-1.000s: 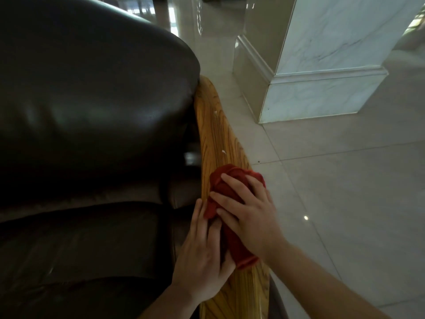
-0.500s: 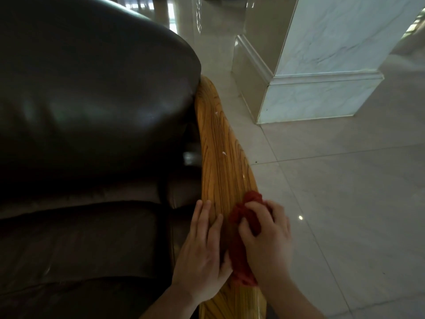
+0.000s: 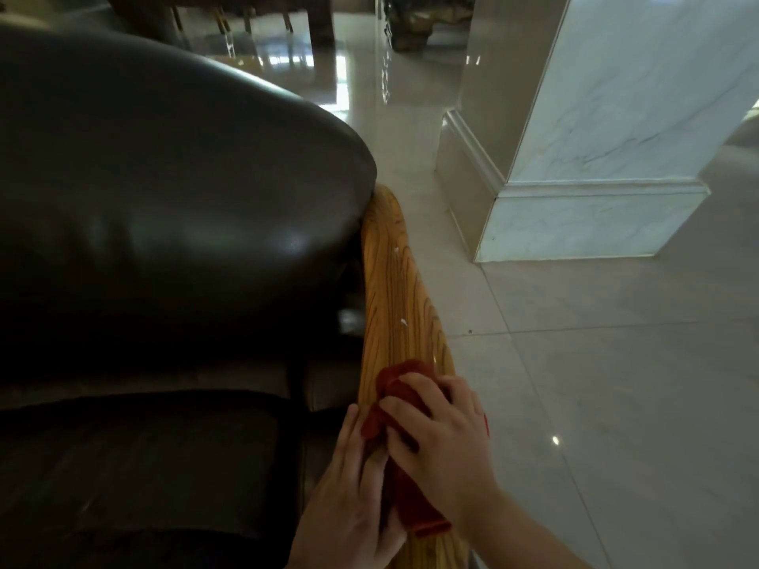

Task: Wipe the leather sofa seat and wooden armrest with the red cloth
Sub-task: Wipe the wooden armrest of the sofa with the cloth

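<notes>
The right hand (image 3: 441, 439) presses the red cloth (image 3: 404, 408) flat on the wooden armrest (image 3: 390, 289), near its front end, fingers (image 3: 415, 381) curled over the bunched fabric so it grips rather than slides. The left hand (image 3: 357, 503) lies beside it on the armrest's inner edge, fingers straight and holding nothing, likely bracing. Two pale specks show farther up the wood, probably the next stretch to wipe. The leather seat (image 3: 143, 466) sits dark at the left
</notes>
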